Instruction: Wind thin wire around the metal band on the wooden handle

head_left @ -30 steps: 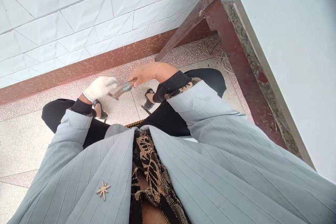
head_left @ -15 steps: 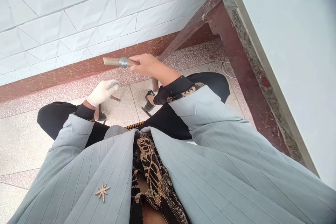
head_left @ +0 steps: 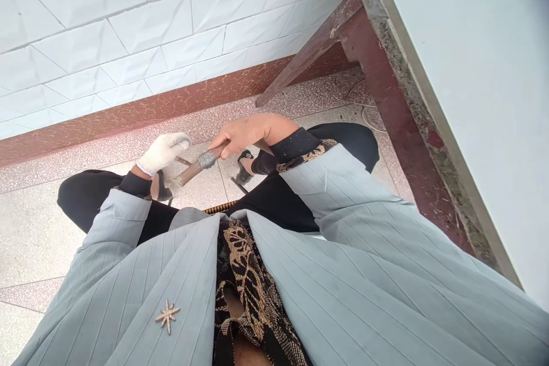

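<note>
My left hand, in a white knitted glove, is closed above the floor at the left. A thin brown rod sticks out from under its fingers; the rest of it is hidden. My bare right hand is wrapped round a wooden-handled tool bound with grey wire. The tool's blunt pale end slants down to the left, just below the gloved hand and close to the rod. A tapered grey-brown part shows under my right wrist; whether it belongs to the same tool I cannot tell.
A white tiled wall with a red-brown skirting runs ahead. At the right stands a dark red wooden frame under a pale top. My knees and black shoes flank the speckled tile floor.
My right hand raised the wire-bound tool towards the wall, then brought it back down so that its end slants beside the rod. The gloved left hand has barely moved.
</note>
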A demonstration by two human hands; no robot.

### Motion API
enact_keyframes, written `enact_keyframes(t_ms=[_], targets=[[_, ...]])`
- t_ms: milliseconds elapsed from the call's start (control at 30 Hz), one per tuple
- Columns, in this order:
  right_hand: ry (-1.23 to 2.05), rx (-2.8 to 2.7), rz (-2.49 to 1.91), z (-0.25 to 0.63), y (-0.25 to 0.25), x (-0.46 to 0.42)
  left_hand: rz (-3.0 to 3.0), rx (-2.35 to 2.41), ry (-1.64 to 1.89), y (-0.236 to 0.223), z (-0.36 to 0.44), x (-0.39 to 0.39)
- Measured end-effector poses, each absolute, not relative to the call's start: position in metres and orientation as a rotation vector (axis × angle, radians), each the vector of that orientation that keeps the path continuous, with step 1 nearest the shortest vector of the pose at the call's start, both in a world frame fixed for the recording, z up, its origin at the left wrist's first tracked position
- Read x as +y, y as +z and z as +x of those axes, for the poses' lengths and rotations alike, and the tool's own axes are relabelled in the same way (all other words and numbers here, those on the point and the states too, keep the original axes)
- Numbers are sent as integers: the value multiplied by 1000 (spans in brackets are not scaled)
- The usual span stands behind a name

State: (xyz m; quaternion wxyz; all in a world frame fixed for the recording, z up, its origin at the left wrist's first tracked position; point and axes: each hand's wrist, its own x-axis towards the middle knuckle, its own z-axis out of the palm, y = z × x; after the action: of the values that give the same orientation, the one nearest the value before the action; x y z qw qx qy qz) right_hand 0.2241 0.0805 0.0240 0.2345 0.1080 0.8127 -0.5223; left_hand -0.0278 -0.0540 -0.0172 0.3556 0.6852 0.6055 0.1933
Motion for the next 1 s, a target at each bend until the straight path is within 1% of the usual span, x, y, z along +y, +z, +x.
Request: enact_keyframes(t_ms=[67, 100, 167, 200, 233, 300, 367, 467, 567, 700, 800, 867, 933, 1000], targets=[[-1771, 2308, 291, 228, 24, 82, 1627, 1556, 653, -20, -27, -56], [-1905, 2384, 358, 229, 24, 81, 1569, 1545, 702, -20, -25, -56], [-2050, 2535, 612, 228, 23, 80, 1544, 1508, 713, -20, -22, -57], [-2043, 2588, 783, 226, 22, 80, 1577, 1487, 675, -19, -20, -57], [-1972, 2622, 959, 224, 21, 80, 1626, 1479, 629, -18, -18, -56], [-1680, 2648, 1232, 220, 17, 81, 1726, 1498, 538, -17, -16, -55], [-1340, 2637, 1320, 217, 13, 82, 1786, 1531, 458, -18, -16, -55], [-992, 2575, 1166, 215, 10, 83, 1823, 1563, 378, -21, -18, -55], [-903, 2469, 931, 215, 12, 80, 1829, 1565, 302, -20, -20, -55], [-1095, 2337, 673, 217, 16, 78, 1846, 1542, 311, -14, -21, -55], [-1340, 2202, 476, 222, 19, 81, 1736, 1466, 446, -14, -23, -55], [-1504, 2220, 384, 226, 21, 82, 1592, 1422, 558, -17, -24, -55], [-1674, 2345, 394, 228, 23, 81, 1441, 1426, 724, -21, -25, -54], [-1842, 2508, 538, 226, 24, 79, 1338, 1410, 861, -23, -24, -52]])
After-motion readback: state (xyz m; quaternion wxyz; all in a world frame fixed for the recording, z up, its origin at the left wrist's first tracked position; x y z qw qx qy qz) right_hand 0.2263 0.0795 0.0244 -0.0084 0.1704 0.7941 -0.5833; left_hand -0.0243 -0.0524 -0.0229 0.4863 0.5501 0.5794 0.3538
